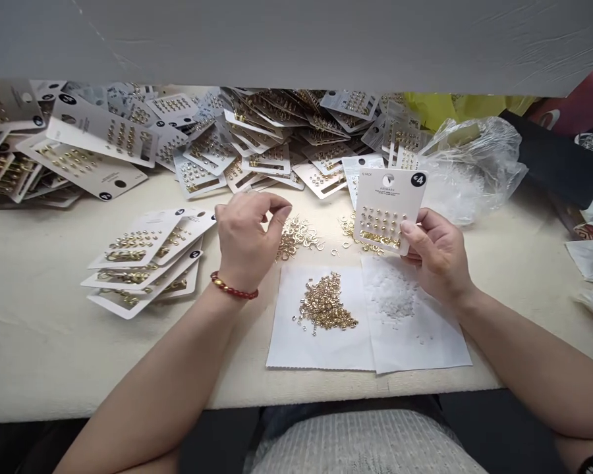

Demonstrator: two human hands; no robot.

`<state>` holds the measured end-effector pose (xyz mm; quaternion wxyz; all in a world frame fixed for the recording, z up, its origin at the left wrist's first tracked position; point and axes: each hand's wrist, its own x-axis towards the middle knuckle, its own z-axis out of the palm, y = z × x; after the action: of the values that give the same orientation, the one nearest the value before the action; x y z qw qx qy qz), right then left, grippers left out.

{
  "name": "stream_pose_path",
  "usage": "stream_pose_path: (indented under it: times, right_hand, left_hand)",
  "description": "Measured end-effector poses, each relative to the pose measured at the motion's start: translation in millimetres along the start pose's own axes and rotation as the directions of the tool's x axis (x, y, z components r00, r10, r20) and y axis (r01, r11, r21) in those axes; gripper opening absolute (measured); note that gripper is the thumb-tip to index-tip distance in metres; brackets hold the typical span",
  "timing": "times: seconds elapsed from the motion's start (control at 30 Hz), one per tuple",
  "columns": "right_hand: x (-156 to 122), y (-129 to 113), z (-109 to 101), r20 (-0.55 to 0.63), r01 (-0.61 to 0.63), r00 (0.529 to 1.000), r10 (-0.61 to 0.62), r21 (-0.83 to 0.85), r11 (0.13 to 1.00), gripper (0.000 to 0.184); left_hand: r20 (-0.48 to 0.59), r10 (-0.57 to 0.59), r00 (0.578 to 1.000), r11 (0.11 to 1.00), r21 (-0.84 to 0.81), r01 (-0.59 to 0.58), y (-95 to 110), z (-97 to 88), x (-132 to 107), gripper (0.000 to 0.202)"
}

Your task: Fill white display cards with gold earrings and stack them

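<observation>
My right hand (437, 257) grips a white earring card (388, 197) by its lower right edge, thumb in front. Rows of small gold studs and a strip of gold pieces show along its lower half. To the left, my left hand (250, 230) hovers with thumb and forefinger pinched together; anything between them is too small to make out. Just beyond it lies a pile of gold hoop pieces (301, 237). Below the hands, a heap of gold studs (326, 303) rests on one white sheet (286, 342), and small clear-white bits (395, 296) are scattered on another sheet (425, 359).
A fanned stack of earring cards (143, 240) lies on the left of the cream table (29, 316). Many more carded earrings (267, 138) are heaped along the back. A clear plastic bag (474, 171) stands at back right, and a grey panel (296, 46) overhangs the top.
</observation>
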<state>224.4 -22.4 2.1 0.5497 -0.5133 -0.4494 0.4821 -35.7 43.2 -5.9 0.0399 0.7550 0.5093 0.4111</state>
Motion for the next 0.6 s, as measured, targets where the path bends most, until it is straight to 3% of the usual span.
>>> stream_pose_path:
  times: [0.17,0.43,0.6]
  right_hand:
    - [-2.5,1.7,0.4,0.018,0.044,0.999,-0.043,-0.061,0.997,0.031]
    - [-3.1,1.7,1.5,0.014,0.037,0.999,-0.036,-0.07,0.997,0.032]
    - [-4.5,0.5,2.5,0.013,0.021,1.0,-0.02,-0.077,0.997,0.031]
  left_hand:
    - [0.191,0.078,0.978,0.997,-0.009,-0.078,1.9,4.5,-5.0,0.013]
    - [0.357,0.172,0.918,0.982,0.016,-0.19,-0.3,7.3,-8.3,0.009]
    - [0.431,0.16,0.888,0.98,0.038,-0.196,0.1,11.7,-9.5,0.012]
